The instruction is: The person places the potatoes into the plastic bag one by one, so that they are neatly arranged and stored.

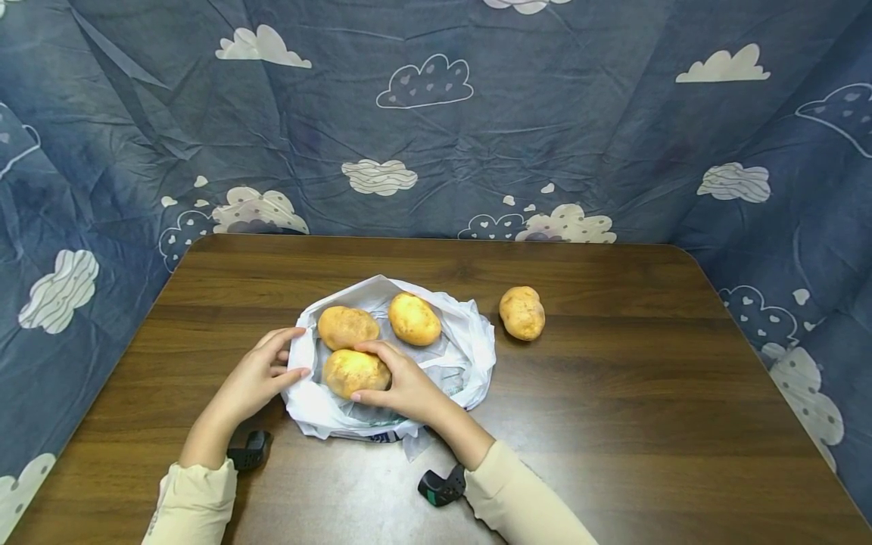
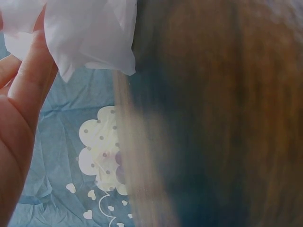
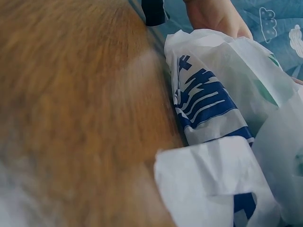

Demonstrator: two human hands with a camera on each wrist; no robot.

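Observation:
A white plastic bag (image 1: 477, 356) stands with its mouth spread wide, and three potatoes show inside it. My right hand (image 1: 409, 384) reaches over the bag and grips the front potato (image 1: 350, 372) between thumb and fingers. Behind that one are a left potato (image 1: 346, 327) and a right potato (image 1: 414, 319). At the bag's left rim my left hand (image 1: 253, 380) holds the plastic between thumb and fingers. The left wrist view shows white plastic (image 2: 90, 38) over the fingers of the left hand (image 2: 23, 99). Blue print marks the bag (image 3: 203, 99) in the right wrist view.
Another potato (image 1: 522, 313) lies on the brown wooden table (image 1: 633, 393), right of the bag. Blue cloth (image 1: 436, 144) with white clouds hangs behind and beside the table. Black wrist devices sit at the left wrist (image 1: 250, 450) and right wrist (image 1: 441, 484).

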